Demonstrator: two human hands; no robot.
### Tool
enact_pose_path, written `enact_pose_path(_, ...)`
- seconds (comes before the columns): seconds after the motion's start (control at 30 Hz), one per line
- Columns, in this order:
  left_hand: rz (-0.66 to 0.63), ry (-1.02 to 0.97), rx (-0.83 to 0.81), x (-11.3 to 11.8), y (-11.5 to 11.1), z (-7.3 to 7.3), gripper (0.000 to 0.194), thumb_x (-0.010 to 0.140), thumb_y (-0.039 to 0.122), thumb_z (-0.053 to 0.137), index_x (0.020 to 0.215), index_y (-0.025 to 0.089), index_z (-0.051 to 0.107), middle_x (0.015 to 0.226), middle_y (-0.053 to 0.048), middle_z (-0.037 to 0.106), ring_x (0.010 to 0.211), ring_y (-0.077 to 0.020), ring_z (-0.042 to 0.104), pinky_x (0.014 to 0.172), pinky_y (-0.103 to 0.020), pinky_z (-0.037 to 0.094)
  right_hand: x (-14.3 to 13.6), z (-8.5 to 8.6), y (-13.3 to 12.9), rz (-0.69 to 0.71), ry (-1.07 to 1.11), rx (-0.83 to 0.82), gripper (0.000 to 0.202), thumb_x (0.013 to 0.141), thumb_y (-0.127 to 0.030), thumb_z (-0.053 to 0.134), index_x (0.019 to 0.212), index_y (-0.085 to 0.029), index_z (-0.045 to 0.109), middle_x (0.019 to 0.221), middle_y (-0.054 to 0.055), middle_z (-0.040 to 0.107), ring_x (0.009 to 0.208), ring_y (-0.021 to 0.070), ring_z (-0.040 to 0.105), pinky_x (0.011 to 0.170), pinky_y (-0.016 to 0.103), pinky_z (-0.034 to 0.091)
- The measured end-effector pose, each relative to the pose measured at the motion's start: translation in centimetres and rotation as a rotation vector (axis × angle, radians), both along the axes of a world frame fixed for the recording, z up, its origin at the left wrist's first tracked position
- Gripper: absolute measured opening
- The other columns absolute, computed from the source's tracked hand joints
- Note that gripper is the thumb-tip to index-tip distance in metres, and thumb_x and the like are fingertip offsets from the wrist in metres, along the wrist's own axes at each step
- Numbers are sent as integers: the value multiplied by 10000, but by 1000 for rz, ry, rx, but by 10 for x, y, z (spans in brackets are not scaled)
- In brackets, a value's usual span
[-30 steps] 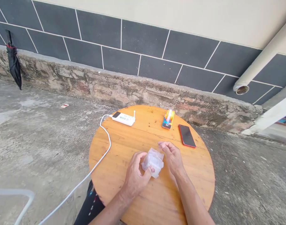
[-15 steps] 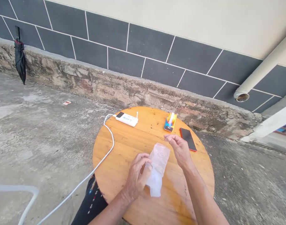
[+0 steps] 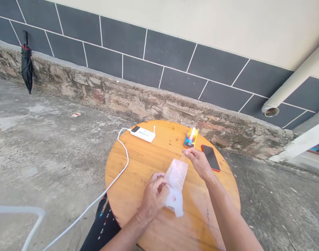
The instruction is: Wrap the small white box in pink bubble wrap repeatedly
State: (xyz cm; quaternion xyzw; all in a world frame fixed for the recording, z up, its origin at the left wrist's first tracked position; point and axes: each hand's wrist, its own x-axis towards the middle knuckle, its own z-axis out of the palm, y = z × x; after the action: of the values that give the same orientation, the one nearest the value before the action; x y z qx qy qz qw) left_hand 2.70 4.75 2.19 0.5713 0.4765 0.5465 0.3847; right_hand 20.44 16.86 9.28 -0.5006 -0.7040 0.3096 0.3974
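A pinkish piece of bubble wrap [image 3: 176, 172], with a white crumpled lower part, lies on the round wooden table [image 3: 123, 157]. My left hand [image 3: 155, 191] grips it by its left edge, fingers and thumb curled together. Over its far right corner, my right hand [image 3: 197, 160] pinches a short clear strip, which looks like tape [image 3: 184, 156]. Just beyond that hand stands a small tape dispenser [image 3: 191, 137] in blue and yellow. A phone with a red edge [image 3: 211, 157] lies to its right, screen up.
A white device [image 3: 143, 134] with a small upright stub lies at the table's far left. Its white cable [image 3: 126, 157] runs over the edge toward the lower left. A folded black umbrella [image 3: 27, 66] leans on the wall; a drainpipe [image 3: 287, 90] slants down at the right.
My right hand has come slightly down and left with the clear strip, nearer the wrap's far edge. The bubble wrap has shifted a little in my left hand. The camera view has moved slightly.
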Motion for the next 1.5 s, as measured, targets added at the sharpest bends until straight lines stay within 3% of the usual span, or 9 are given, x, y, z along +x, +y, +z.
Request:
enact_pose_path(0.27, -7, -46, -27, 2, 0, -5, 117, 698, 162, 472, 702, 178, 588, 1076, -97, 555, 937, -206, 598, 645, -259, 516, 1, -8, 31, -25, -305, 37, 188, 751, -343, 540, 634, -200, 574, 618, -3, 581, 613, 160, 519, 585, 255, 363)
enact_pose_path(0.43, 39, 31, 1, 2, 3, -8, 174, 695, 128, 472, 769, 184, 619, 1088, -99, 573, 1068, -235, 559, 870, -347, 474, -6, -22, 41, -92, -415, 62, 182, 778, -294, 476, 672, -199, 589, 635, 2, 578, 617, 156, 515, 577, 247, 339)
enact_pose_path(0.53, 64, 67, -2, 2, 4, -10, 184, 713, 134, 481, 805, 183, 631, 1102, -103, 576, 1076, -238, 557, 877, -350, 466, -6, -34, 42, -124, -464, 54, 236, 789, -308, 462, 603, -198, 555, 571, -8, 540, 575, 151, 500, 547, 242, 319)
enact_pose_path(0.73, 72, 75, 18, 2, 5, -11, 183, 728, 119, 485, 819, 190, 627, 1087, -90, 582, 1054, -222, 565, 869, -330, 467, -5, -27, 19, -235, -508, 81, 367, 884, -424, 339, 809, -188, 609, 683, 26, 611, 654, 184, 569, 598, 266, 347)
enact_pose_path(0.9, 48, 55, 16, 3, 5, -12, 186, 736, 121, 477, 828, 190, 623, 1081, -82, 574, 1000, -203, 581, 816, -302, 484, -33, -12, -13, -209, -582, 92, 450, 760, -545, 564, 1057, -211, 609, 789, 38, 666, 733, 225, 616, 689, 303, 372)
enact_pose_path(1.0, 45, 53, 15, 3, 5, -11, 178, 739, 128, 474, 816, 187, 624, 1071, -81, 574, 992, -201, 582, 806, -297, 485, -46, -13, -20, -218, -611, 61, 414, 699, -404, 647, 1052, -189, 622, 785, 76, 681, 814, 266, 626, 782, 350, 366)
enact_pose_path(1.13, 65, 74, 17, 2, 5, -10, 178, 734, 135, 477, 812, 185, 630, 1069, -87, 583, 1003, -209, 582, 819, -308, 480, -32, -20, -15, -246, -469, 15, 161, 719, -209, 539, 829, -199, 656, 706, 62, 683, 765, 236, 631, 753, 329, 380)
enact_pose_path(1.33, 85, 76, 23, 4, 5, -10, 166, 727, 139, 490, 787, 188, 636, 1067, -86, 601, 1026, -217, 581, 869, -326, 472, 9, -46, -21, -260, -56, -28, 248, 815, -372, 439, 853, -192, 605, 743, 50, 687, 637, 195, 615, 576, 279, 444)
enact_pose_path(1.5, 35, -92, -67, -3, 10, -8, 164, 767, 218, 498, 849, 178, 634, 988, -62, 656, 882, -183, 635, 762, -283, 508, 13, -67, -34, -257, 236, -60, 266, 801, -444, 502, 831, -192, 584, 689, 41, 664, 558, 183, 577, 524, 285, 451)
